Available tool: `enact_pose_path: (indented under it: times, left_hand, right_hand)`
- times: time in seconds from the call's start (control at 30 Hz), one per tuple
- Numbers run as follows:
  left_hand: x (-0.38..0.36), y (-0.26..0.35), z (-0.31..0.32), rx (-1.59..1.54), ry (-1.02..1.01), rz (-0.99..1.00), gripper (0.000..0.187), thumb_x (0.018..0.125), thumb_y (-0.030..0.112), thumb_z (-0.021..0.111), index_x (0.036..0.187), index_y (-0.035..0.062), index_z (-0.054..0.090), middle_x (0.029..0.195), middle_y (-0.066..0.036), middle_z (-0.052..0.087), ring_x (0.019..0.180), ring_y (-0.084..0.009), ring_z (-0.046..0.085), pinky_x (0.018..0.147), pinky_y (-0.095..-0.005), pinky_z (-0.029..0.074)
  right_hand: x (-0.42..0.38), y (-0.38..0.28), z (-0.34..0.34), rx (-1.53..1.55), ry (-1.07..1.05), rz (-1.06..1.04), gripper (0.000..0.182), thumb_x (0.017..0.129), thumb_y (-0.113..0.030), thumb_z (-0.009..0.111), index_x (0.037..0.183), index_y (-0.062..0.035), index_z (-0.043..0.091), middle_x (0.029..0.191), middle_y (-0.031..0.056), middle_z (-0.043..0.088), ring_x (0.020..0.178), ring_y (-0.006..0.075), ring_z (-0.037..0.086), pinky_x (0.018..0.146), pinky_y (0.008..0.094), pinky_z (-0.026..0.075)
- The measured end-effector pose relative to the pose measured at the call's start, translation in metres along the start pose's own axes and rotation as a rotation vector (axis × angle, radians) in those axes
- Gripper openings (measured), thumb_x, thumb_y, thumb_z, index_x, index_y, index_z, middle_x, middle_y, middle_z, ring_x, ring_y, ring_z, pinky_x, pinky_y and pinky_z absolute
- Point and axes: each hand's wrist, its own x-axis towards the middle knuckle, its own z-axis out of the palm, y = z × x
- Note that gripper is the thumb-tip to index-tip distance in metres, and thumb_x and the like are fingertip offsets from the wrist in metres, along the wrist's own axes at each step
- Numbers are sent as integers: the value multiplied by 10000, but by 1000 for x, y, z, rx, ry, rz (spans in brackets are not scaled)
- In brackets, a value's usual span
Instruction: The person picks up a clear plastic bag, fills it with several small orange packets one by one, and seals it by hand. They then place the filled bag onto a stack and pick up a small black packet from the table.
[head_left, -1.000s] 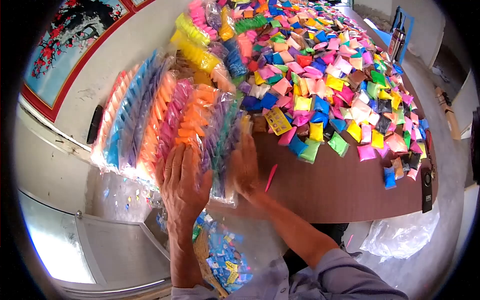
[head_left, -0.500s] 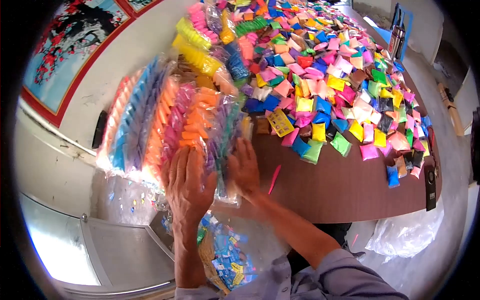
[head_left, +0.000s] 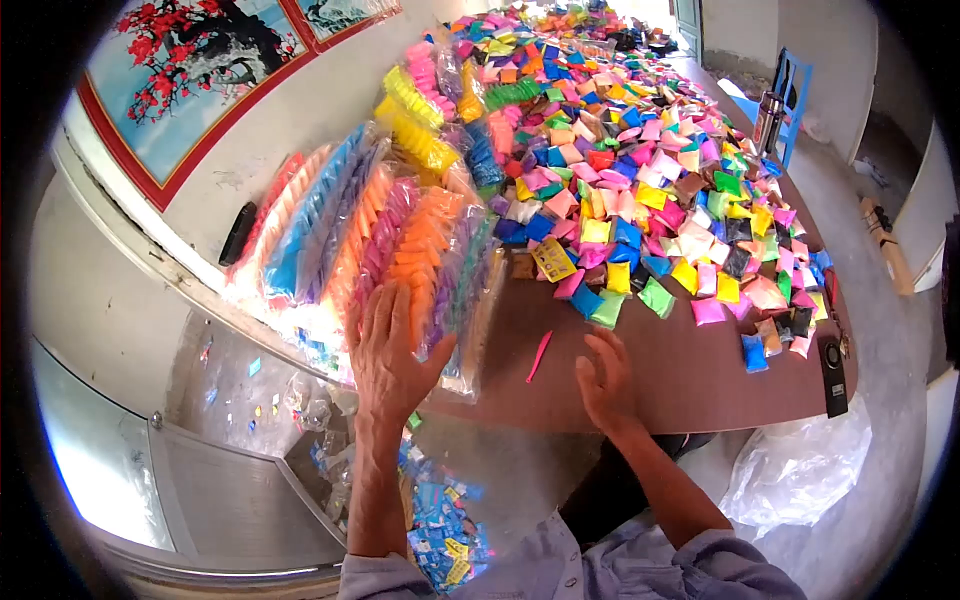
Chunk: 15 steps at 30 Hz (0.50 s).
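Long clear bags of stacked coloured packets stand in a row at the table's left side. My left hand point(head_left: 388, 345) lies with fingers outstretched on the near end of this row, against the bag of orange packets point(head_left: 418, 250). Its fingers do not wrap round anything. My right hand point(head_left: 607, 378) hovers over the table's front part, fingers apart and holding nothing. Between the hands lies a thin pink plastic tool point(head_left: 539, 356). Beyond my right hand a green packet point(head_left: 656, 298) rests at the edge of a large heap of small coloured packets point(head_left: 640, 170).
A yellow printed card point(head_left: 552, 260) lies by the heap. At the right edge of the brown table point(head_left: 690, 385) are a black device point(head_left: 833, 378) and a flask point(head_left: 767, 122). Blue printed packets point(head_left: 440, 525) lie below the table, and clear plastic sheeting point(head_left: 795, 470) is on the floor.
My right hand has left the right side of the bag row and moved right over the bare tabletop. My left hand stays on the bags. The view has shifted slightly.
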Motion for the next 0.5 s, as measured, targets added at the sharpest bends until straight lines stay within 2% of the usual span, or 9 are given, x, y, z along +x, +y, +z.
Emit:
enact_pose_path:
  times: [0.13, 0.17, 0.27, 0.37, 0.5]
  left_hand:
    - [-12, 7, -12, 42, 58, 12, 834, 791, 350, 914, 1477, -7, 600, 1527, -214, 605, 1465, -361, 534, 1276, -550, 296]
    - [-17, 11, -15, 41, 59, 11, 834, 791, 350, 914, 1477, -7, 600, 1527, -214, 605, 1465, -361, 534, 1276, -550, 296]
    - [-40, 37, -14, -60, 114, 81, 752, 803, 268, 912, 1446, 11, 618, 1504, -209, 616, 1432, -391, 557, 1233, -595, 359]
    - [-69, 72, 10, -249, 64, 194, 632, 807, 235, 902, 1361, 28, 678, 1425, -194, 664, 1335, -397, 626, 1141, -559, 473]
    - [-102, 115, 52, -412, -48, 157, 548, 841, 212, 876, 1327, 36, 697, 1386, -191, 684, 1275, -394, 654, 1076, -516, 532]
  right_hand:
    - [-16, 6, -65, -155, 5, -8, 386, 991, -158, 725, 1342, -5, 675, 1499, 204, 592, 1395, 389, 572, 1158, 449, 479]
    - [-20, 11, -79, -190, 60, -50, 389, 967, -164, 748, 1319, -11, 687, 1461, 208, 624, 1358, 409, 597, 1144, 474, 492]
    - [-33, 32, -119, -273, 130, -77, 373, 935, -157, 774, 1275, -16, 709, 1391, 207, 674, 1283, 433, 640, 1111, 503, 513]
    - [-40, 48, -134, -333, 172, -67, 335, 922, -139, 779, 1232, -20, 731, 1324, 196, 706, 1213, 430, 668, 1068, 506, 527]
    - [-40, 42, -131, -448, 163, -108, 268, 902, -113, 786, 1153, -24, 760, 1228, 168, 745, 1132, 396, 690, 1007, 499, 538]
